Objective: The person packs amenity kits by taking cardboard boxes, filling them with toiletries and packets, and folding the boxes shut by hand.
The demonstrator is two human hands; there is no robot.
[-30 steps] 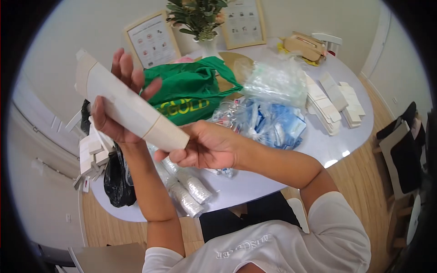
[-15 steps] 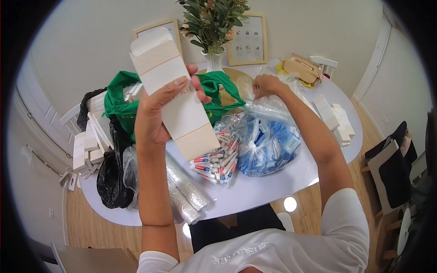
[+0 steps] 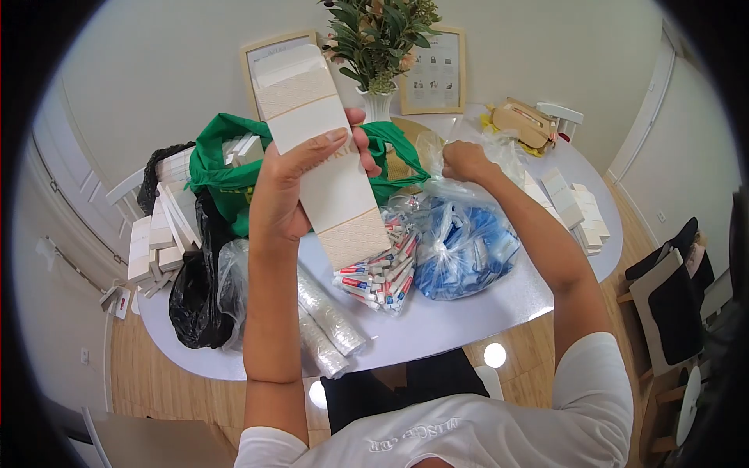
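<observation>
My left hand (image 3: 300, 175) is closed around a long white box (image 3: 324, 156) with cream textured bands, held tilted above the table with its top end flap up. My right hand (image 3: 466, 161) is at a clear plastic bag (image 3: 456, 189), fingers curled together; what they grip is hidden. Just below it sits a tied clear bag of blue packets (image 3: 468, 253). Left of that, under the box's lower end, lies a clear bag of small toothpaste tubes (image 3: 382, 277). Behind my left hand stands a green bag (image 3: 214, 171) with white boxes inside.
Rolls of clear plastic-wrapped items (image 3: 331, 316) lie near the front edge, beside a black plastic bag (image 3: 199, 300). White boxes (image 3: 160, 234) pile up at left, more boxes (image 3: 577, 207) at right. A flower vase (image 3: 378, 103) and a picture frame (image 3: 433, 70) stand behind.
The box and my left hand have shifted slightly right in view, along with the whole scene. My right hand has come down slightly at the clear bag, its fingers still curled.
</observation>
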